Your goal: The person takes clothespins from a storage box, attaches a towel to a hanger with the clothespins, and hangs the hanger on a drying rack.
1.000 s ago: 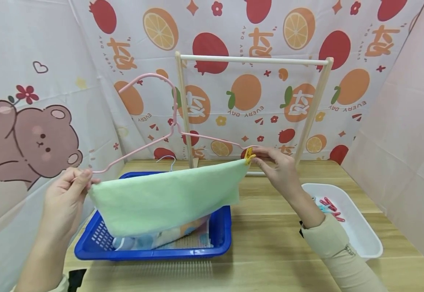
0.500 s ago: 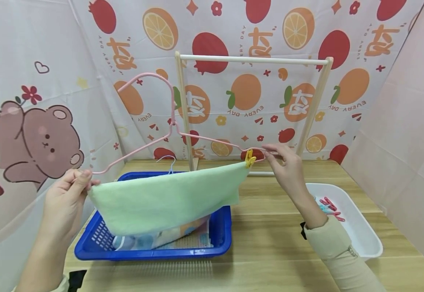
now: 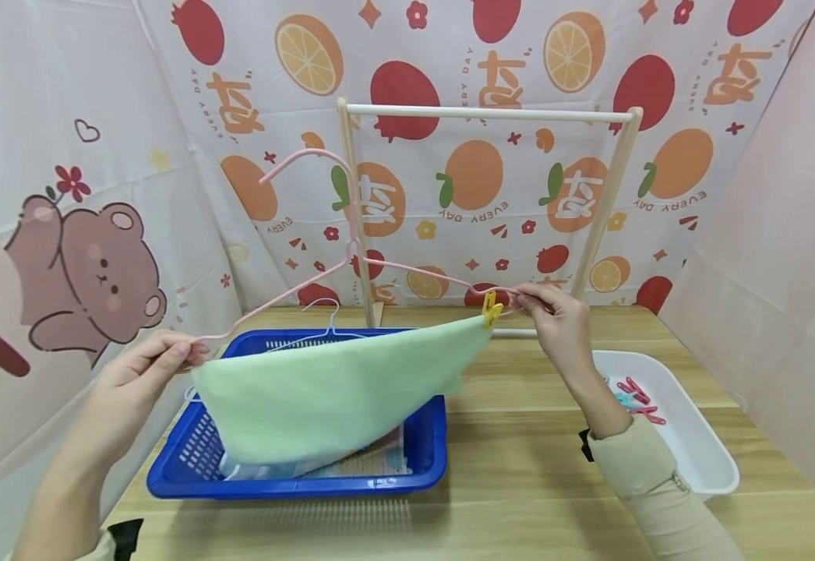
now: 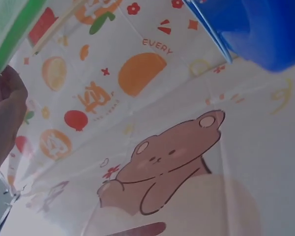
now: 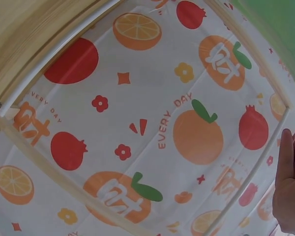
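Observation:
A pink clothes hanger is held up in both hands, its hook pointing up and to the left. My left hand pinches its left end, right at the corner of a light green cloth. My right hand grips the hanger's right end. The cloth hangs from the lower part of the hanger, in front of the basket. A yellow clothespin clips its upper right corner, just left of my right fingers. In the left wrist view, part of the green cloth shows above the hand.
Below the cloth stands a blue basket with folded fabric and a light blue hanger in it. Behind is a wooden rack with a white bar. To the right, a white tray holds several red and blue clothespins.
My right hand has let go of the yellow clothespin and moved right along the hanger to its end. Hanger, cloth and left hand have shifted slightly right.

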`<state>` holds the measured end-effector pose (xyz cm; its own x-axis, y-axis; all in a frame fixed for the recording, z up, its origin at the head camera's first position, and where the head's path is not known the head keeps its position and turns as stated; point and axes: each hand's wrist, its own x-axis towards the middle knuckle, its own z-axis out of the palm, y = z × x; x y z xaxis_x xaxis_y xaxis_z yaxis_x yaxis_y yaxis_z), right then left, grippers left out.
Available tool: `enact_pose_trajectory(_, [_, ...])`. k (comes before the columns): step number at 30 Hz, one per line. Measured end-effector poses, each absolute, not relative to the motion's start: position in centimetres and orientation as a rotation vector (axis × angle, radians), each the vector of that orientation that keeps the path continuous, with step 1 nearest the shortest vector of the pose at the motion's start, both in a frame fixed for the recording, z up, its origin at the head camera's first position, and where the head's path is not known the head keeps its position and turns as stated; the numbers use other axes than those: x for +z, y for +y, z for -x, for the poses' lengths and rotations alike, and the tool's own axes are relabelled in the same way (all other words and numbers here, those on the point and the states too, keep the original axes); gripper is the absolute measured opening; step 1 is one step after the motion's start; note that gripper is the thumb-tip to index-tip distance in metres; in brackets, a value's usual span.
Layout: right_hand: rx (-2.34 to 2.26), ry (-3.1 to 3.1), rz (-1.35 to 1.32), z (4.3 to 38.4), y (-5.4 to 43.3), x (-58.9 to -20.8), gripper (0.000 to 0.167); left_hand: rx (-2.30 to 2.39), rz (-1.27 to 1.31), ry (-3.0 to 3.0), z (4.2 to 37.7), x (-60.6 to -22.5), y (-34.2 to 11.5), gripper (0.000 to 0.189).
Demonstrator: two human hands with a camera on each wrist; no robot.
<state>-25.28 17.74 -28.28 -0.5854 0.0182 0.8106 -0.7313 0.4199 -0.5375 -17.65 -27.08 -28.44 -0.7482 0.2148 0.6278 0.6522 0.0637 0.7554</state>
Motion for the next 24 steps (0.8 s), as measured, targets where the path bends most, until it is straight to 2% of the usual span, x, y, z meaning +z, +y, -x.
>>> enact_pose_trajectory(8, [1.248,-1.958,-0.52,25.0,17.5,-28.1,0.01,-1.161,0.618,-2.274,17.3,-27.8,-25.4,0.02])
enact_pose_trajectory(24, [1.228,-2.044,-0.495,24.8,16.9,-27.3,0.009,-0.993,0.469,-2.251,18.3,-28.2,-24.9,0.012])
